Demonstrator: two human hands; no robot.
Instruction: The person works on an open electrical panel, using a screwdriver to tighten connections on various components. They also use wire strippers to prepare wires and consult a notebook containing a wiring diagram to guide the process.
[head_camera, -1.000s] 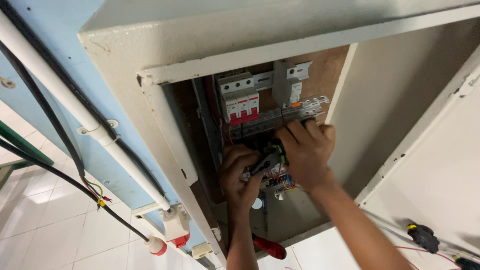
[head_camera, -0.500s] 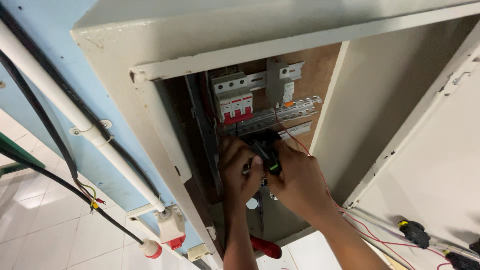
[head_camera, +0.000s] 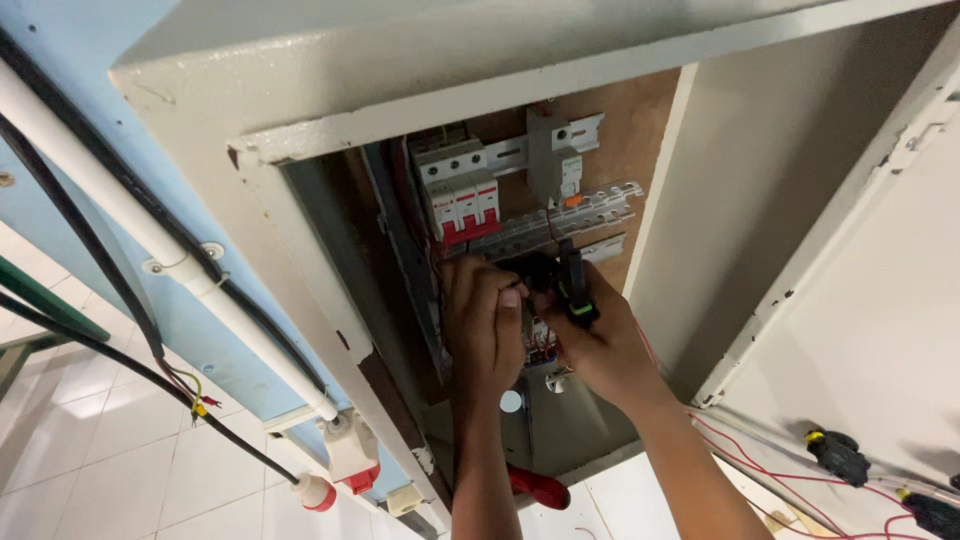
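Worked at centre frame, inside the open grey panel box (head_camera: 300, 230). Right hand (head_camera: 600, 350) closed around a black, green-banded screwdriver (head_camera: 573, 285), tip hidden at the wiring below the red-and-white breakers (head_camera: 462, 200). Left hand (head_camera: 485, 315) curled, fingertips pinched there; contents could not be told. Best kept steady, tool square, wires (head_camera: 545, 350) held aside.

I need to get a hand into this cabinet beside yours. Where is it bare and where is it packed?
Bare: the brown backboard right of the grey breaker, up to the cabinet's right wall. Also the grey floor panel below both hands. Crowded: the middle, where the left hand and right hand with a black tool meet under the red-and-white breakers.
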